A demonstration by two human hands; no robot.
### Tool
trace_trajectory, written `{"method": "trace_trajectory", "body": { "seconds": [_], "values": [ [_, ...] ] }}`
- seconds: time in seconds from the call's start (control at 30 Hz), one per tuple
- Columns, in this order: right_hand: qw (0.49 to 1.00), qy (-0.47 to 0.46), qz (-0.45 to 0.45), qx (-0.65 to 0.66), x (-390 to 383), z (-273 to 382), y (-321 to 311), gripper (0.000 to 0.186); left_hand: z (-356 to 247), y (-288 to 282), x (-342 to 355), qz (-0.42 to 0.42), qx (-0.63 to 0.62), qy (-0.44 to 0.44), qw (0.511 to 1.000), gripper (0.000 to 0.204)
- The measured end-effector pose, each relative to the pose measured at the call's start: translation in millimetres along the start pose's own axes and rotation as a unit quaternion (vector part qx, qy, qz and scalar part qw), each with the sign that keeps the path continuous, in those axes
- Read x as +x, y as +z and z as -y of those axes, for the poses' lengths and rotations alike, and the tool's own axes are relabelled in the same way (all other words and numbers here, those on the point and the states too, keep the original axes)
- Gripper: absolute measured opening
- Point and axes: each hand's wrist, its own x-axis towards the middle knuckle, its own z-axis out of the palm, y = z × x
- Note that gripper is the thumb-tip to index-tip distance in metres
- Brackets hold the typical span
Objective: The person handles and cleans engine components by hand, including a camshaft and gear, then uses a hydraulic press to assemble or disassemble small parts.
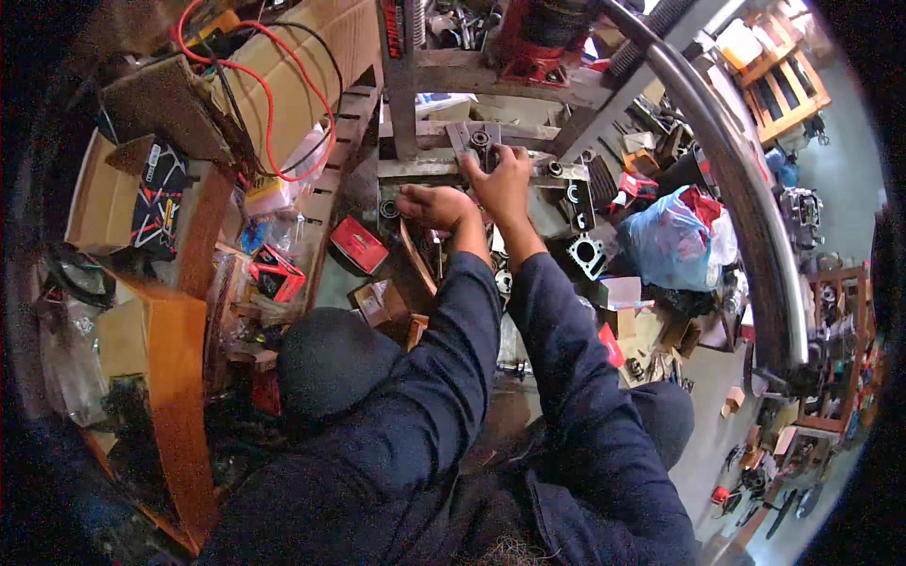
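My right hand (505, 186) is closed around the near edge of a grey metal block (460, 135), thumb on the left and fingers on the right. A round bearing-like ring (479, 139) sits at the block's middle, just beyond my fingertips. What lies under the palm is hidden. To the left and a little nearer, my left hand (436, 207) has its fingers stretched out leftward, with nothing visible in them. Close by its fingertips is a small round metal ring (389, 208). The block rests across the beams of a steel press frame (401, 113).
A red jack-like cylinder (540, 57) stands above the beams. On the left are a red box (359, 245) and a cardboard box (283, 75) with red and black cables. A metal cylinder part (585, 253) and a blue plastic bag (668, 241) lie right; a curved bar (731, 170) crosses there.
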Motion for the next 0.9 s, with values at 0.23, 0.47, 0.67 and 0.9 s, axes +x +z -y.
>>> {"method": "trace_trajectory", "body": {
  "seconds": [0.23,0.47,0.67,0.9],
  "values": [
    [0.961,0.082,0.003,0.265,0.1,-35.6,-5.8,0.042,-31.9,-12.2,-7.5,0.176,0.073,0.270,0.944,0.024],
    [0.994,0.019,0.061,0.094,-5.3,-47.0,-9.6,0.040,-31.3,6.5,2.5,0.391,0.326,0.454,0.731,0.049],
    [0.987,0.044,0.085,0.130,-1.7,-46.3,-28.2,0.043,-32.3,31.9,24.8,0.433,0.388,0.462,0.670,0.055],
    [0.985,0.080,0.052,0.141,-6.1,-42.4,-23.5,0.036,-34.8,34.5,24.8,0.391,0.450,0.496,0.631,0.062]
  ]
}}
